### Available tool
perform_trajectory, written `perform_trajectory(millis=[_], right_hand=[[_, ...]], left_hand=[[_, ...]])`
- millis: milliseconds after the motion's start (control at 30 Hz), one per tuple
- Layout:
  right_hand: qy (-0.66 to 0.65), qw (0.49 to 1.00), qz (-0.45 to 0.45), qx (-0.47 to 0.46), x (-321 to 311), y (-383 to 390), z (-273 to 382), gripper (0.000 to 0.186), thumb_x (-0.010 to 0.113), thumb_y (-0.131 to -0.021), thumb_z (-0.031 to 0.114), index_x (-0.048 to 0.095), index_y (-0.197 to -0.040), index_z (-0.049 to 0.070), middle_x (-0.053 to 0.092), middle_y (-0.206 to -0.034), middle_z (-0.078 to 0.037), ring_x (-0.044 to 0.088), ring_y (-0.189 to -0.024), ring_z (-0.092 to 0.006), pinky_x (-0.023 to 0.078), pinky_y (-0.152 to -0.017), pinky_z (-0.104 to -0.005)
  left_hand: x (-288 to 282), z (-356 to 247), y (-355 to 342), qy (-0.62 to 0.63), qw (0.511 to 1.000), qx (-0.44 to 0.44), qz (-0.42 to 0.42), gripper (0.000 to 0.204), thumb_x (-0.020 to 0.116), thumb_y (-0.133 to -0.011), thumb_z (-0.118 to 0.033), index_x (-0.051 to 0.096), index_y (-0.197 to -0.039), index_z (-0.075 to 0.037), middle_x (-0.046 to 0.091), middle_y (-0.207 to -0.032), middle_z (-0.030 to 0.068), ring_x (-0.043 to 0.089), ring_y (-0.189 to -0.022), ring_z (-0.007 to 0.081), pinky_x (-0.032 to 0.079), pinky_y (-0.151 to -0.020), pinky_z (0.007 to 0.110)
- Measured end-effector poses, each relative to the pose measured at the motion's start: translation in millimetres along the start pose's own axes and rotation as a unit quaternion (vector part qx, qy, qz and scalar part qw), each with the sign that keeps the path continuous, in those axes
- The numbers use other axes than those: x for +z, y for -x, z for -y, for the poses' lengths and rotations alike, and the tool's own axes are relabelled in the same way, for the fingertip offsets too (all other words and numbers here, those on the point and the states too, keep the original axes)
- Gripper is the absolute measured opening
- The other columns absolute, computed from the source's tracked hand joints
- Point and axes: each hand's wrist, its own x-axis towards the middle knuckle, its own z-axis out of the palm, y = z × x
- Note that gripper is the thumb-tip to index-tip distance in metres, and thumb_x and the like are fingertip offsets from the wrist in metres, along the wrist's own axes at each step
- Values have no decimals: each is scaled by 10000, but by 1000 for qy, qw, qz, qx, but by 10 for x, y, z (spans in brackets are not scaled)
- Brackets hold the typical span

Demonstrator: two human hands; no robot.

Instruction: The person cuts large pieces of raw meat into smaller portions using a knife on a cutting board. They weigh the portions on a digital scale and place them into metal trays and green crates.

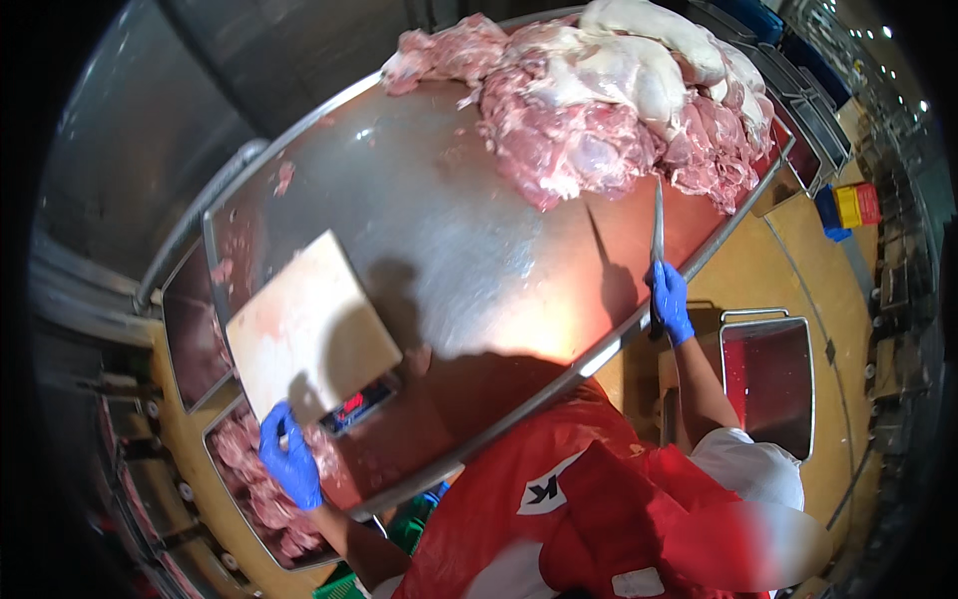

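Observation:
My right hand, in a blue glove, grips a knife by its handle. The blade points away from me over the steel table, toward the pile of raw meat. At the near left corner of a white cutting board is my left hand, also gloved in blue. Its thumb and fingers curl together in a pinch, and anything between them is too small to make out. Under the board's near edge shows a small device with a red lit display, partly hidden by the board.
The steel table has a raised rim. A metal bin of meat pieces stands below its left end, beside another bin. On the floor at the right is a metal tub with a reddish inside. Small scraps lie on the table.

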Motion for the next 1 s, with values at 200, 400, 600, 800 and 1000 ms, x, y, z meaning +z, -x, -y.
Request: perform_trajectory(millis=[200, 400, 600, 800, 1000], right_hand=[[10, 980, -100, -173, -338, -2791, -370, 302, 535, -1037, 226, 642, -917, -30, 602, -913, -134, 607, -920, -243, 502, -732, -358], [-113, 992, -18, -49, -695, -4952, -784, 353, 575, -1019, 312, 656, -910, -14, 599, -758, -11, 520, -730, -104, 438, -702, -274], [-268, 958, 101, 4, -776, -4945, -882, 302, 588, -1032, 290, 674, -868, 52, 588, -778, 45, 503, -727, -58, 419, -683, -237], [-232, 960, 150, 45, -934, -5080, -782, 281, 643, -1002, 275, 695, -910, 15, 597, -786, 27, 545, -737, -72, 476, -713, -252], [-291, 947, 111, 81, -832, -5190, -909, 202, 602, -1018, 226, 694, -957, 57, 609, -835, 47, 541, -783, -58, 455, -750, -228]], left_hand=[[2604, -2296, -1456, 39, 946, 169, 274, 194, 638, -906, -41, 723, -1074, 7, 737, -1030, 155, 712, -963, 270, 536, -895, 346], [5315, -3554, -2770, -9, 844, 327, 424, 365, 584, -973, -202, 626, -1298, -41, 657, -1287, 178, 628, -1197, 348, 493, -1010, 402], [7847, -4444, -4076, -92, 800, 476, 353, 463, 550, -944, -377, 613, -1263, -48, 619, -1295, 220, 598, -1183, 401, 473, -1018, 444], [9092, -4874, -4359, -264, 820, 361, 358, 841, 392, -933, -704, 610, -1314, 13, 600, -1349, 227, 612, -1179, 362, 456, -1001, 424], [9040, -5117, -4310, -239, 806, 264, 473, 1034, 350, -822, -858, 591, -1356, -7, 579, -1379, 241, 558, -1289, 381, 404, -1109, 437]])
